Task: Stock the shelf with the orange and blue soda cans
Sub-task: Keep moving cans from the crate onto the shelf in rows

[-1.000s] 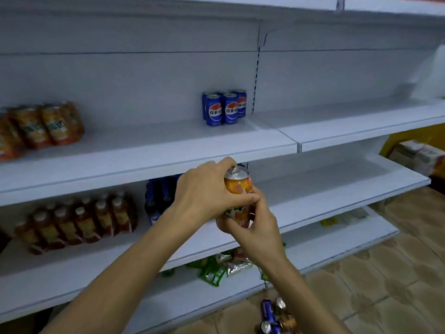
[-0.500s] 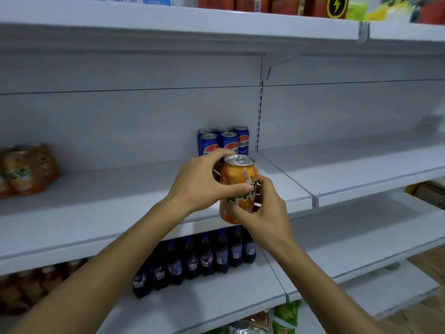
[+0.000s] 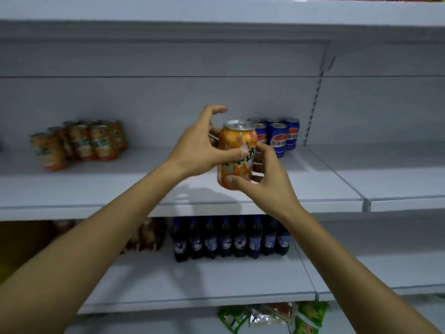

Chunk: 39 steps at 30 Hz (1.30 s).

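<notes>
An orange soda can [image 3: 237, 150] is held upright above the front of the white middle shelf [image 3: 96, 189], between both hands. My left hand [image 3: 199, 150] grips its left side, thumb across the label, index finger raised. My right hand [image 3: 265, 182] holds its lower right side, thumb under the base. Several blue soda cans [image 3: 279, 137] stand at the shelf's back, just right of the held can. A cluster of orange cans [image 3: 79, 143] stands at the shelf's left.
Dark soda bottles [image 3: 228, 239] line the shelf below. Green snack packets [image 3: 272, 317] lie on the bottom shelf. A perforated upright [image 3: 313, 102] divides the shelf bays, with another white shelf [image 3: 397, 179] to the right. An upper shelf edge [image 3: 216, 10] runs overhead.
Both hands have raised the orange can from the lower shelf's level up to the middle shelf, in front of the blue cans. My view has tilted up.
</notes>
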### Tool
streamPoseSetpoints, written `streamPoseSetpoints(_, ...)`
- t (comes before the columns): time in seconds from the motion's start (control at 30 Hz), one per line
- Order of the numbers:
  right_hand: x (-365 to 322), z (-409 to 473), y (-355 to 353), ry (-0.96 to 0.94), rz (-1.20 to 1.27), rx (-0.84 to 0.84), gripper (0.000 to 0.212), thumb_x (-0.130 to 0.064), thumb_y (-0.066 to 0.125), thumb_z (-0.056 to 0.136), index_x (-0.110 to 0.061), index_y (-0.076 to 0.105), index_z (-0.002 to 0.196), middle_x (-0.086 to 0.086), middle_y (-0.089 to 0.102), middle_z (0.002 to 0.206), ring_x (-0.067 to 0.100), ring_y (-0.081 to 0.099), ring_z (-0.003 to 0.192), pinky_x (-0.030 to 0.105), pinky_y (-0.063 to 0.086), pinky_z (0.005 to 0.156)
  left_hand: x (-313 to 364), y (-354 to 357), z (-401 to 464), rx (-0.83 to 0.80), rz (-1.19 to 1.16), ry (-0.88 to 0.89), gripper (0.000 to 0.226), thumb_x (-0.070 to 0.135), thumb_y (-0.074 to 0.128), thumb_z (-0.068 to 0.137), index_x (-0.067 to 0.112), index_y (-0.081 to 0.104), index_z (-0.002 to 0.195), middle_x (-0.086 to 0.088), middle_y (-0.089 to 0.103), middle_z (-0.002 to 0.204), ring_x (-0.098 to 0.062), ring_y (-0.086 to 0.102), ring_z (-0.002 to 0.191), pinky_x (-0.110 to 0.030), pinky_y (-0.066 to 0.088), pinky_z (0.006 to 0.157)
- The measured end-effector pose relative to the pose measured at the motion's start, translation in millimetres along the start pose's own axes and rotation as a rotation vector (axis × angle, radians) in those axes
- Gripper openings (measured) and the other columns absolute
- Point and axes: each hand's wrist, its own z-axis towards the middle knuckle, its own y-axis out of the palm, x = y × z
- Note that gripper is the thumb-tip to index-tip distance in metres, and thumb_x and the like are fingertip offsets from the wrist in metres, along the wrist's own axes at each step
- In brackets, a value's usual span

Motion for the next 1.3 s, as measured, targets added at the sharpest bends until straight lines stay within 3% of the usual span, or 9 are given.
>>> streamPoseSetpoints(0.17, -30, 18, 61, -0.006, 0.029, -0.101, 0.076, -0.021, 0.077, 0.077, -0.025, 0.032, 0.139, -0.013, 0.052, 0.113, 0.003, 0.058, 0.095, 0.023, 0.051, 0.088, -28, -66, -17, 0.019, 0.054, -0.025, 0.072, 0.035, 0.079, 0.073, 0.031, 0.041, 0.134, 0.005, 0.056, 0.107, -0.005, 0.059, 0.093, -0.017, 0.053, 0.074)
streamPoseSetpoints(0.27, -41, 43, 108, -0.012, 0.047, -0.179, 0.077, -0.019, 0.077, 0.076, -0.023, 0.032, 0.139, -0.019, 0.053, 0.103, 0.003, 0.058, 0.092, 0.025, 0.051, 0.083, -60, -107, -19, 0.016, 0.091, -0.024, 0.061, 0.036, 0.078, 0.074, 0.035, 0.047, 0.126, 0.015, 0.055, 0.106, -0.001, 0.059, 0.094, -0.013, 0.053, 0.070)
streamPoseSetpoints(0.4, -51, 85, 184, -0.011, 0.069, -0.209, 0.074, -0.017, 0.078, 0.074, -0.020, 0.036, 0.134, -0.019, 0.052, 0.097, 0.003, 0.058, 0.089, 0.022, 0.049, 0.076, -115, -169, -10, 0.009, 0.145, -0.035, 0.059, 0.031, 0.077, 0.077, 0.029, 0.050, 0.130, 0.007, 0.057, 0.121, -0.009, 0.060, 0.105, -0.025, 0.055, 0.083)
streamPoseSetpoints(0.5, -53, 116, 248, -0.019, 0.036, -0.182, 0.068, -0.023, 0.082, 0.070, -0.022, 0.038, 0.122, -0.019, 0.053, 0.094, 0.005, 0.060, 0.088, 0.027, 0.053, 0.075, -163, -219, -2, -0.051, 0.185, -0.033, 0.055, 0.030, 0.076, 0.080, 0.028, 0.051, 0.129, 0.012, 0.059, 0.120, -0.002, 0.060, 0.105, -0.019, 0.053, 0.084)
streamPoseSetpoints(0.6, -50, 141, 313, -0.023, -0.013, -0.182, 0.064, -0.025, 0.083, 0.068, -0.022, 0.039, 0.114, -0.020, 0.053, 0.090, 0.013, 0.062, 0.089, 0.035, 0.055, 0.076, -213, -261, 3, -0.089, 0.338, -0.038, 0.062, 0.040, 0.076, 0.078, 0.030, 0.049, 0.132, 0.013, 0.057, 0.124, 0.002, 0.056, 0.105, -0.012, 0.047, 0.086)
streamPoseSetpoints(0.67, -47, 153, 351, -0.028, -0.038, -0.184, 0.062, -0.025, 0.082, 0.069, -0.020, 0.041, 0.115, -0.019, 0.053, 0.087, 0.014, 0.061, 0.086, 0.031, 0.051, 0.070, -249, -282, 4, -0.078, 0.492, -0.013, 0.074, 0.054, 0.076, 0.070, 0.029, 0.050, 0.135, 0.010, 0.054, 0.132, -0.004, 0.051, 0.115, -0.019, 0.041, 0.096)
streamPoseSetpoints(0.83, -35, 175, 420, 0.013, -0.073, -0.199, 0.075, -0.030, 0.076, 0.076, -0.013, 0.035, 0.137, 0.004, 0.063, 0.113, 0.024, 0.062, 0.098, 0.025, 0.044, 0.070, -324, -312, 9, -0.023, 0.637, 0.019, 0.089, 0.075, 0.056, 0.058, 0.029, 0.053, 0.134, -0.001, 0.042, 0.147, -0.020, 0.032, 0.136, -0.027, 0.020, 0.110)
streamPoseSetpoints(1.03, -19, 193, 456, 0.104, -0.059, -0.217, 0.079, -0.025, 0.080, 0.073, -0.016, 0.035, 0.137, 0.000, 0.057, 0.125, 0.021, 0.056, 0.112, 0.024, 0.041, 0.079, -358, -326, 26, -0.117, 0.753, -0.051, 0.098, 0.082, 0.041, 0.051, 0.035, 0.047, 0.138, 0.005, 0.029, 0.155, -0.021, 0.017, 0.144, -0.047, 0.005, 0.118)
streamPoseSetpoints(1.3, -2, 205, 479, 0.113, -0.075, -0.222, 0.083, -0.025, 0.083, 0.070, -0.014, 0.036, 0.138, 0.001, 0.056, 0.130, 0.022, 0.056, 0.116, 0.032, 0.047, 0.090, -383, -329, 30, -0.113, 0.753, -0.046, 0.096, 0.081, 0.039, 0.053, 0.035, 0.048, 0.137, 0.007, 0.034, 0.152, -0.020, 0.024, 0.142, -0.048, 0.003, 0.118)
